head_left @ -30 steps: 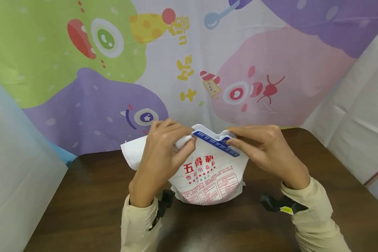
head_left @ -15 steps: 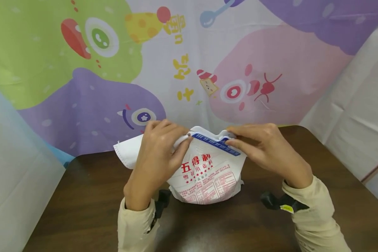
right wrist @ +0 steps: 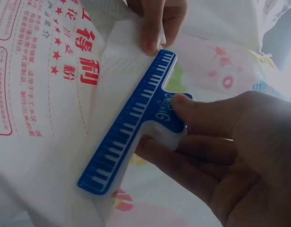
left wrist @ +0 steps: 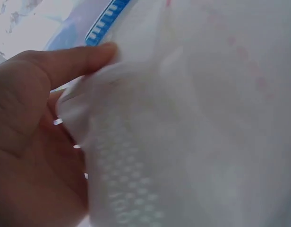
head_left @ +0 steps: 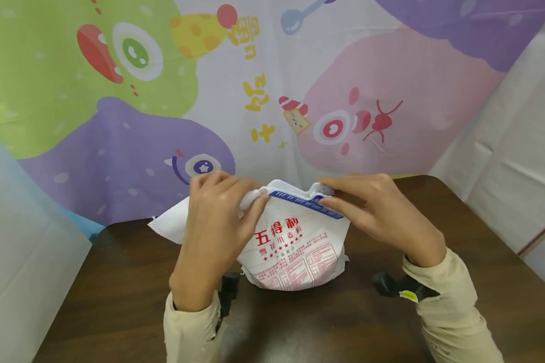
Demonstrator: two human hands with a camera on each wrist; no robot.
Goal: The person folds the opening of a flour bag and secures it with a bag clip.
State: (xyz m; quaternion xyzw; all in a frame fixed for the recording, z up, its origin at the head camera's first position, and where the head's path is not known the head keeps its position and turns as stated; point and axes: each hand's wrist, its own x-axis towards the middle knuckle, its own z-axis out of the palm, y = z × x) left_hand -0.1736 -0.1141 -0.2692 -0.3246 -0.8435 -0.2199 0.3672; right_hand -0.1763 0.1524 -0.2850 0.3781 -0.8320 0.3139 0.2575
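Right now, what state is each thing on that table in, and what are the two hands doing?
Flour bag: upright on the table, top folded over.
Blue sealing clip: lying along the bag's folded top.
Left hand: pinches the bag's folded top at the clip's end.
Right hand: pinches the clip's handle.
Table: bears the bag.

A dark brown wooden worktop (head_left: 118, 312) with rounded far corners carries a white flour bag (head_left: 295, 252) printed in red. The bag stands upright near the middle of the far half, its base resting directly on the wood.
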